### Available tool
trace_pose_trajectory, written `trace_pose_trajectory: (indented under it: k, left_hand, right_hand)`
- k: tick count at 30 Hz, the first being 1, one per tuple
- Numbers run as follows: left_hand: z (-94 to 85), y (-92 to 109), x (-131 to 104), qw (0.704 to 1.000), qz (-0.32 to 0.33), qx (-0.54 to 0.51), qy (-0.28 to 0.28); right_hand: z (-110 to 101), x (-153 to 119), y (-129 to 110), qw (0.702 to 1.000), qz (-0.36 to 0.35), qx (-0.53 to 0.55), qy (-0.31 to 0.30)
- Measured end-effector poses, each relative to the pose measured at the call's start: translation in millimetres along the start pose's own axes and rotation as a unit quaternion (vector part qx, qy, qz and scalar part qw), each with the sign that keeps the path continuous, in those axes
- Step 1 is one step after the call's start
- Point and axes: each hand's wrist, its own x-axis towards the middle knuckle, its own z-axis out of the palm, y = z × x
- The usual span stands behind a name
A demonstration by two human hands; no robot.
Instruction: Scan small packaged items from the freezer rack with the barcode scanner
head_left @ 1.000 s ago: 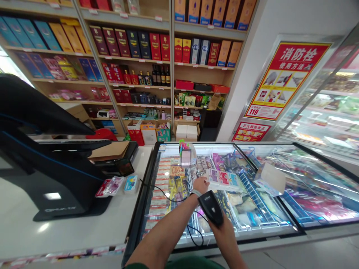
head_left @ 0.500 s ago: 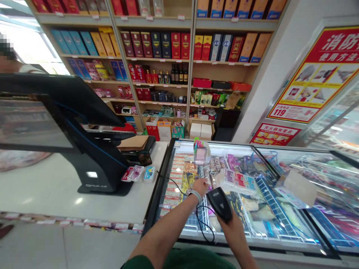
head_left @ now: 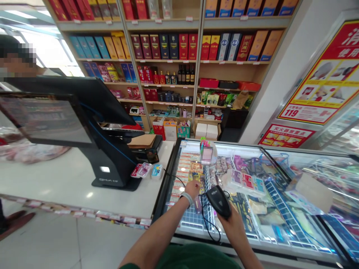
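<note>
Right hand (head_left: 230,219) grips scanner (head_left: 218,201) above freezer (head_left: 166,186), left hand (head_left: 192,189) curled near cord (head_left: 174,175), hold unclear; three packs (head_left: 144,170) sit on counter (head_left: 131,203), other packs (head_left: 248,182) on freezer, scanned count unclear.

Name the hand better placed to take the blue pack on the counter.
The left hand, probably: it is nearer the blue pack, while the right hand holds the black scanner.

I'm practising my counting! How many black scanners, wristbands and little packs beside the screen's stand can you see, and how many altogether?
Black scanner, in the right hand: 1
Pale wristband: 1
Little packs on the counter (red, pinkish-purple, blue): 3
Total: 5
</note>
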Motion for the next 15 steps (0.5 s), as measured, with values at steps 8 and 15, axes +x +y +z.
trace_pose_trajectory:
  k: [8, 15]
  left_hand:
    - [-27.3, -59, -20, 0.998, -0.039, 0.040, -0.003]
    - [-73.4, -110, -37, 0.990, -0.089, 0.095, 0.047]
  right_hand:
    - [17, 1, 4, 1.000, 0.004, -0.026, 0.018]
    - [24, 1, -17, 0.999, -0.010, -0.030, -0.005]
